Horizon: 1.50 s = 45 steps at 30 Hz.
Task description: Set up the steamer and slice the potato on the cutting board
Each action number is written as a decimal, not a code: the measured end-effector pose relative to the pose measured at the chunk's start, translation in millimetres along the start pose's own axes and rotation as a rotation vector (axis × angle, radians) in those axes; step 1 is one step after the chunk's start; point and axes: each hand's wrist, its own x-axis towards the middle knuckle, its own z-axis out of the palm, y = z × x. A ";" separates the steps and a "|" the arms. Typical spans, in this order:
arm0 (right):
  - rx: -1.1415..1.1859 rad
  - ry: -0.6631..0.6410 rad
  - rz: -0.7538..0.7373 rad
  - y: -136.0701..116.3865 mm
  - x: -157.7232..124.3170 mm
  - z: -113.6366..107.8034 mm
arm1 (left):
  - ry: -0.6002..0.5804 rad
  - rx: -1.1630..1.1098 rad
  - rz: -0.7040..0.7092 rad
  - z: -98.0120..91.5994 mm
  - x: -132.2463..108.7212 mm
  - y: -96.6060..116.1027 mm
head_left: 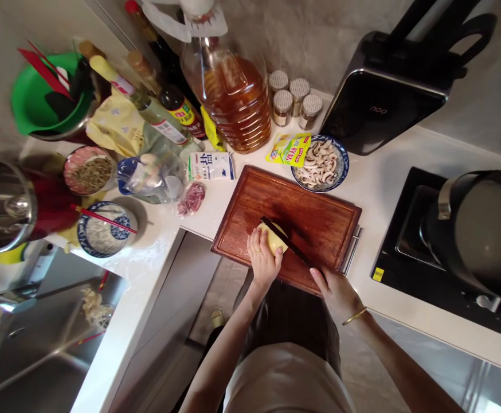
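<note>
My left hand [264, 255] presses a pale yellow piece of food [275, 240], much like a peeled potato, onto the brown wooden cutting board [250, 198]. Its fingers are bent over the piece's left side. In my right hand [335, 291] is the handle of a knife [296, 248], mostly covered by the fingers. The dark blade slants up and left, lying against the far side of the yellow piece; whether it has cut in, I cannot tell. Just beyond the board stands a blue-rimmed bowl of sliced mushrooms [319, 166] with a yellow seasoning packet [289, 150] over its edge.
A knife block [383, 103] stands behind, and a pot [486, 229] sits on the black stove [390, 252] at right. Left of the board lie bagged meat [192, 199] and a salt packet [211, 165]. Bottles, a large oil jug [237, 97], bowls and a sink [39, 350] fill the left.
</note>
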 end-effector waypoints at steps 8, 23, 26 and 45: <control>0.076 -0.105 0.087 -4.4 -6.0 -26.1 | 0.011 -0.019 0.025 13.1 -1.9 -10.9; 0.115 -0.167 0.025 -6.7 26.8 -14.0 | 0.056 -0.037 0.040 18.3 -4.7 -14.7; 0.112 -0.170 0.012 -7.9 38.1 -10.7 | 0.039 -0.051 0.011 19.7 -5.8 -14.7; 0.047 -0.138 -0.019 -2.6 82.8 15.2 | 0.118 0.000 0.092 18.6 1.9 -10.1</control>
